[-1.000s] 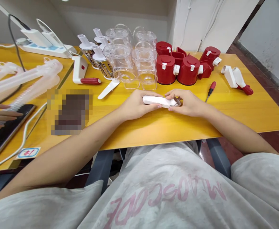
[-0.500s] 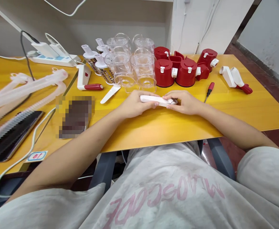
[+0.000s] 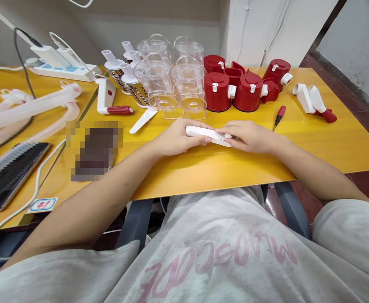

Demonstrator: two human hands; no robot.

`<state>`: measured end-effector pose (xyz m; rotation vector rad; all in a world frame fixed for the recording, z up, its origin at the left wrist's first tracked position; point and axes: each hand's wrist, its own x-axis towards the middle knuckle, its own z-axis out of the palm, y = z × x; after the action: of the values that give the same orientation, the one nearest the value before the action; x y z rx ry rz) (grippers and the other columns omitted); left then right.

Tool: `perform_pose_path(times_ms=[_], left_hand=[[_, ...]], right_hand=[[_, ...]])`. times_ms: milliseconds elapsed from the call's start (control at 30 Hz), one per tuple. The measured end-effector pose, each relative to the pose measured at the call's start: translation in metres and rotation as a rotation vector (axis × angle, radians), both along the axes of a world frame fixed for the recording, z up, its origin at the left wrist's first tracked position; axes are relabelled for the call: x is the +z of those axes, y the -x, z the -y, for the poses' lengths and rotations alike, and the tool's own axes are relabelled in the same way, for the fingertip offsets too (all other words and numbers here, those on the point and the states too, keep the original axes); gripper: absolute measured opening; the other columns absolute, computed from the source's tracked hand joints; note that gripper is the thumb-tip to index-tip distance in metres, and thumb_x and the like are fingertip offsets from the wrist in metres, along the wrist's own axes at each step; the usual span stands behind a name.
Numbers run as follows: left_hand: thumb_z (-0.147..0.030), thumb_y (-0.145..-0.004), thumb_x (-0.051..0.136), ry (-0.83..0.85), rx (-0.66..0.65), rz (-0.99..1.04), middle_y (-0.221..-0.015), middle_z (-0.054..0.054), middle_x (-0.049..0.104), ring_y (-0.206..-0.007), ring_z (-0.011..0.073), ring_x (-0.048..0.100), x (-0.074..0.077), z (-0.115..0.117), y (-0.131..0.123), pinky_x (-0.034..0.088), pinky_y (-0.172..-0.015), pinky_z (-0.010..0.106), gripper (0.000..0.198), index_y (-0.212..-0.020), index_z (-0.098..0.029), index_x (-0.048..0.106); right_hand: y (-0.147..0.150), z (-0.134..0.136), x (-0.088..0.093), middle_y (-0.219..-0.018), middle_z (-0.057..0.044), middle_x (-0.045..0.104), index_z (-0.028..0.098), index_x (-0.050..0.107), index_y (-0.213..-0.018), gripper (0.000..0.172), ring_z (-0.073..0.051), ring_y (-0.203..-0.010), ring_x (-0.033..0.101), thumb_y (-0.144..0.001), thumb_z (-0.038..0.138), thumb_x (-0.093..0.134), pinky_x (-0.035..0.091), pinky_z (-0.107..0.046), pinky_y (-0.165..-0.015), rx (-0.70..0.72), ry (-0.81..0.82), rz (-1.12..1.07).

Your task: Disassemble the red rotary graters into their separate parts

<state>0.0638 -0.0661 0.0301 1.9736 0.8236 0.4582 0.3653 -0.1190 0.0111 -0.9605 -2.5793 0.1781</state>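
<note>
In the head view, I have a slim white part held just on the near side of the clear containers, over the yellow counter. The left hand grips its left end, thumb along the near face and fingers over the far side; the right hand is closed about the right end, its fingertips gathered there. A small pale piece shows between those fingertips, mostly covered, and I cannot tell whether it is separate from the part. Directly to the left of the clear containers I see perforated metal drums with white stems, and farther left a white crank with a red grip. A flat white piece lies at their near left. Just to the right of the containers stand red housings fitted with white clips; beyond those, well to the right, rest two white arms with red ends. A red-handled screwdriver lies to the right of the containers and nearer to me than the housings. Well to their left I make out a white power strip, translucent plastic sleeves and, on their near side, a dark phone. Between that phone and the containers sits a dark object, pixelated past recognition.
</note>
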Motion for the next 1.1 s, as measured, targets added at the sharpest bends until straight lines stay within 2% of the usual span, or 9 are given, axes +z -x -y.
perform_pose_path(times_ms=[100, 300, 500, 600, 700, 867, 1000, 1100], left_hand=[[-0.050, -0.089, 0.089, 0.011, 0.007, 0.014, -0.086, 0.007, 0.083, -0.053, 0.0107, 0.054, 0.000, 0.001, -0.001, 0.039, -0.048, 0.021, 0.059, -0.135, -0.013, 0.089], [-0.051, -0.088, 0.091, 0.109, 0.027, -0.001, -0.081, 0.006, 0.080, -0.046, 0.0095, 0.048, 0.001, 0.002, -0.003, 0.036, -0.043, 0.023, 0.064, -0.139, -0.013, 0.086], [-0.048, -0.090, 0.090, 0.163, 0.044, 0.015, -0.073, 0.004, 0.075, -0.043, 0.0089, 0.045, 0.001, 0.004, -0.005, 0.033, -0.040, 0.022, 0.060, -0.137, -0.012, 0.087], [-0.050, -0.089, 0.089, 0.111, 0.047, 0.002, -0.075, 0.005, 0.077, -0.045, 0.0094, 0.047, 0.001, 0.003, -0.004, 0.035, -0.043, 0.023, 0.059, -0.135, -0.013, 0.088], [-0.050, -0.087, 0.090, 0.029, 0.025, 0.008, -0.083, 0.007, 0.081, -0.052, 0.0113, 0.054, 0.002, 0.001, -0.002, 0.043, -0.051, 0.024, 0.058, -0.132, -0.013, 0.089], [-0.050, -0.089, 0.088, -0.053, 0.003, 0.018, -0.092, 0.007, 0.085, -0.065, 0.0148, 0.063, 0.000, 0.000, 0.000, 0.049, -0.062, 0.024, 0.059, -0.135, -0.013, 0.089], [-0.056, -0.089, 0.088, -0.140, -0.026, 0.003, -0.107, 0.009, 0.088, -0.081, 0.0206, 0.074, -0.001, 0.002, 0.001, 0.055, -0.072, 0.026, 0.062, -0.135, -0.014, 0.090], [-0.059, -0.091, 0.088, -0.206, -0.046, 0.000, -0.116, 0.011, 0.090, -0.093, 0.0247, 0.079, 0.000, 0.005, 0.002, 0.059, -0.083, 0.029, 0.064, -0.136, -0.014, 0.090]], right_hand=[[0.002, 0.000, -0.008, -0.140, -0.016, 0.077, 0.017, 0.063, -0.169, 0.057, -0.023, -0.124, 0.073, -0.117, 0.034, 0.046, 0.061, -0.037, -0.113, -0.025, -0.076, 0.052], [0.003, -0.001, -0.012, -0.143, -0.016, 0.076, 0.016, 0.064, -0.167, 0.055, -0.024, -0.126, 0.073, -0.118, 0.032, 0.046, 0.061, -0.039, -0.115, -0.025, -0.130, 0.114], [0.003, -0.001, -0.010, -0.143, -0.017, 0.075, 0.016, 0.063, -0.167, 0.056, -0.026, -0.125, 0.073, -0.120, 0.035, 0.040, 0.062, -0.043, -0.115, -0.020, -0.102, 0.131], [0.000, -0.002, -0.009, -0.146, -0.017, 0.073, 0.018, 0.063, -0.167, 0.057, -0.026, -0.129, 0.071, -0.120, 0.037, 0.038, 0.061, -0.044, -0.118, -0.024, -0.042, 0.063], [-0.003, -0.004, -0.008, -0.147, -0.017, 0.074, 0.019, 0.064, -0.166, 0.059, -0.026, -0.132, 0.070, -0.121, 0.048, 0.040, 0.059, -0.045, -0.120, -0.028, 0.034, -0.014], [-0.004, -0.004, -0.001, -0.134, -0.018, 0.077, 0.015, 0.069, -0.160, 0.064, -0.025, -0.116, 0.071, -0.118, 0.059, 0.048, 0.057, -0.038, -0.106, -0.069, 0.092, -0.026], [-0.004, 0.002, 0.009, -0.125, -0.014, 0.078, 0.016, 0.077, -0.137, 0.054, -0.022, -0.108, 0.069, -0.113, 0.061, 0.062, 0.051, -0.033, -0.096, -0.102, 0.143, -0.030], [-0.003, 0.005, 0.012, -0.119, -0.012, 0.078, 0.015, 0.075, -0.125, 0.052, -0.020, -0.101, 0.065, -0.105, 0.063, 0.075, 0.046, -0.030, -0.089, -0.152, 0.176, -0.070]])
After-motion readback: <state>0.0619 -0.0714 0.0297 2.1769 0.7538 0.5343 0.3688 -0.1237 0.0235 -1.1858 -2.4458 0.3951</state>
